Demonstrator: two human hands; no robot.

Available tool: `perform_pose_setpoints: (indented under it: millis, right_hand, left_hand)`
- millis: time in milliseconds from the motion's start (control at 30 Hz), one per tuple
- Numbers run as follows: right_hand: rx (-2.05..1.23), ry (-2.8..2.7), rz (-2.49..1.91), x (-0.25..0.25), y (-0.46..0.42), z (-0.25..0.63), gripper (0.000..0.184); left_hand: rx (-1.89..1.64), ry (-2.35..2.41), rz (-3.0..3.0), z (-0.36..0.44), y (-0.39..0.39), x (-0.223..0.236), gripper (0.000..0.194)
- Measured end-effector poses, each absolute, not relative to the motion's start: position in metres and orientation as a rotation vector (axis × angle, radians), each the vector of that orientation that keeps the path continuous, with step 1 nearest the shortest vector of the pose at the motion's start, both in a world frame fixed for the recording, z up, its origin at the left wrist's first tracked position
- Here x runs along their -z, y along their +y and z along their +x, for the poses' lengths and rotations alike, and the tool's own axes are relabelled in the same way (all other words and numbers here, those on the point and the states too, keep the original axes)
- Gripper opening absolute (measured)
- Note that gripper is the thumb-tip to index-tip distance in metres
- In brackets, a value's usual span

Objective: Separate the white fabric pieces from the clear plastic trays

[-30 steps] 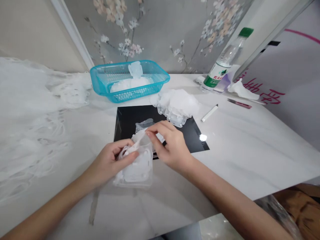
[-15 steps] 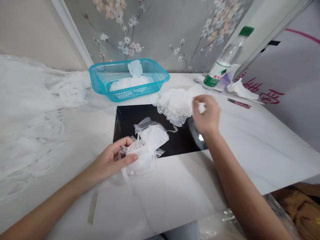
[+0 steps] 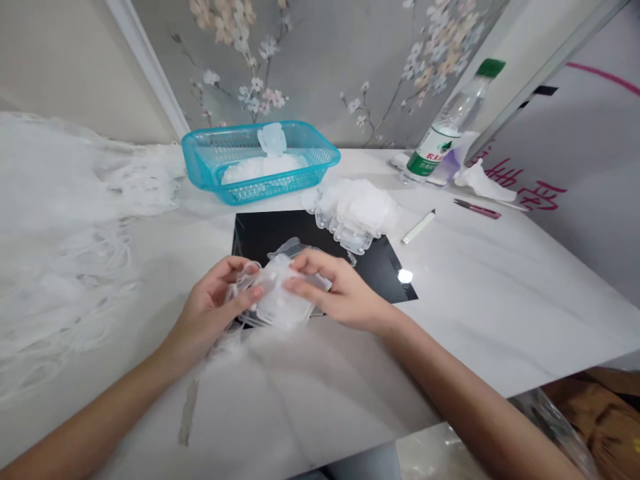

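Observation:
A sheer white fabric piece (image 3: 283, 300), blurred by motion, is between my two hands above the front of a black board (image 3: 383, 267). My left hand (image 3: 213, 300) pinches its left side between thumb and fingers, and thin scraps hang below. My right hand (image 3: 340, 287) grips the right side with thumb and fingertips. Part of another translucent piece (image 3: 290, 247) shows behind the fabric. Just past the board lies a pile of white, scallop-edged pieces (image 3: 363, 207). A slim white pen-like tool (image 3: 419, 227) rests on the table right of the pile.
A blue plastic basket (image 3: 280, 190) with white pieces inside stands at the back. White lacy fabric (image 3: 65, 233) spreads over the left side. At the right are a green-capped bottle (image 3: 440, 133), pink-handled tweezers (image 3: 477, 209) and a crumpled white tissue (image 3: 485, 181).
My right hand has moved left and down from beside the pile to the fabric piece. The white pen-like tool now shows where that hand was. My left hand has shifted slightly left.

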State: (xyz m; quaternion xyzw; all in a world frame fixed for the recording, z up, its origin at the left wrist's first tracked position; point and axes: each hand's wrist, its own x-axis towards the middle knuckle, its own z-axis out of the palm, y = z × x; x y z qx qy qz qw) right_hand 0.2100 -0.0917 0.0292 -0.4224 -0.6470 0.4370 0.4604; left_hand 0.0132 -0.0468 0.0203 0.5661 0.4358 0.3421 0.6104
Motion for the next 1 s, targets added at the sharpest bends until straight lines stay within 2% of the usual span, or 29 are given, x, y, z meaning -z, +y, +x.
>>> perform_pose_setpoints:
  millis: [133,267,300,367,467,567,667,800,900,1000]
  right_hand:
    - [-1.194,-1.127,-1.037,-0.024,-0.084,0.217,0.024]
    - [-1.156,-0.936,-1.069,-0.026,-0.082,0.217,0.027]
    - [-1.172,-0.919,-1.073,-0.026,-0.083,0.216,0.027]
    - [-1.216,-0.911,-1.074,-0.026,-0.084,0.212,0.027]
    - [-1.258,-0.936,-1.056,-0.025,-0.086,0.207,0.029]
    - [-1.265,-0.985,-1.077,-0.020,-0.085,0.204,0.031]
    - [-1.073,-1.018,-1.285,-0.013,-0.086,0.201,0.031]
    - [-0.524,-1.225,-1.453,-0.012,-0.093,0.198,0.031]
    - [-0.579,-1.650,-1.226,-0.017,-0.097,0.197,0.023]
    - [-0.678,-1.824,-1.099,-0.020,-0.098,0.197,0.016]
  left_hand:
    - [-0.981,1.194,1.178,0.015,-0.039,-0.022,0.026]
    - [-1.223,1.449,1.239,0.011,-0.037,-0.022,0.031]
    - [-1.264,1.447,1.319,0.010,-0.039,-0.022,0.027]
    - [-1.186,1.343,1.470,0.010,-0.044,-0.024,0.016]
    - [-0.796,1.108,1.517,0.014,-0.053,-0.025,0.033]
    - [-0.548,1.046,1.497,0.020,-0.059,-0.024,0.025]
    - [-0.570,1.074,1.515,0.022,-0.059,-0.023,0.021]
    - [-0.599,1.079,1.595,0.020,-0.059,-0.022,0.027]
    - [-0.588,0.973,1.759,0.019,-0.062,-0.022,0.021]
    - [-0.647,0.937,1.900,0.019,-0.065,-0.021,0.019]
